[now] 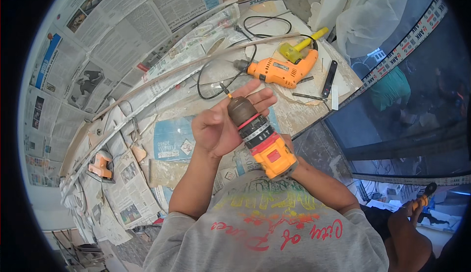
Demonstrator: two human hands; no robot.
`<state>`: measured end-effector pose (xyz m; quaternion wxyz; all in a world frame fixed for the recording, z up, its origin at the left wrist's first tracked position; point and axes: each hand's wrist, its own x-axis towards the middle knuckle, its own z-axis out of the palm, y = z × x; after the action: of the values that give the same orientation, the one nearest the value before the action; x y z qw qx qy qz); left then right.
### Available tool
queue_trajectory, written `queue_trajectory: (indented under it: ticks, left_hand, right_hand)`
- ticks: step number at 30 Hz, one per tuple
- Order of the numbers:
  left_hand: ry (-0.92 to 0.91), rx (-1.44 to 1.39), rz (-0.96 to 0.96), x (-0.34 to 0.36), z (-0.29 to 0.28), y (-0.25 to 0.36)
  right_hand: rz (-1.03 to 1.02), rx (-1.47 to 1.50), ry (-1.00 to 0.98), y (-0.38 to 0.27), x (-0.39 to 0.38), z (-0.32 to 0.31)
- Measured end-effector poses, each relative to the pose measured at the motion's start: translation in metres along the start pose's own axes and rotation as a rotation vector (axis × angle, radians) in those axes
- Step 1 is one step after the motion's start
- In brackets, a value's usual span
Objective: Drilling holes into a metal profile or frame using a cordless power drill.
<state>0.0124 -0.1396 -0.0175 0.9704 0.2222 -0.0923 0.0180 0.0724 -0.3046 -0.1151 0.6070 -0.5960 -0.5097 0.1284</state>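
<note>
A yellow, red and black cordless drill (pixel 270 151) is tilted in front of my chest, its dark chuck (pixel 241 111) pointing away and a slim bit with a yellowish shank at its tip. My right hand (pixel 287 143), mostly hidden behind the drill body, is closed on the drill. Around the chuck my left hand (pixel 218 133) is open, palm up, with thumb and fingers apart. Whether the palm touches the chuck, I cannot tell. Beyond my fingers, an orange corded drill (pixel 282 71) lies on the worktop.
A yellow-green tool (pixel 294 52), a black slim tool (pixel 330 78) and a drill bit (pixel 309 97) lie beside the corded drill. Long strips (pixel 147 86) cross the newspaper-covered top. An orange power tool (pixel 101 166) stands left. At lower right, another person's hand holds an orange tool (pixel 421 202).
</note>
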Motion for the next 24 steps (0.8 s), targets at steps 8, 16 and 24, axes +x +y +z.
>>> queue_trajectory:
  ticks: [8,16,24]
  left_hand:
    - [0.533,0.644,0.06,-0.002,-0.019,-0.005]
    - [0.072,0.093,0.084,0.004,-0.023,0.009]
    - [0.478,0.756,-0.013,0.011,-0.035,0.011]
  right_hand:
    - [-0.089,-0.397,-0.088,0.021,0.003,0.007]
    - [-0.082,-0.475,-0.171,0.03,-0.004,0.001]
    - [0.492,0.393,-0.04,0.023,-0.002,0.013]
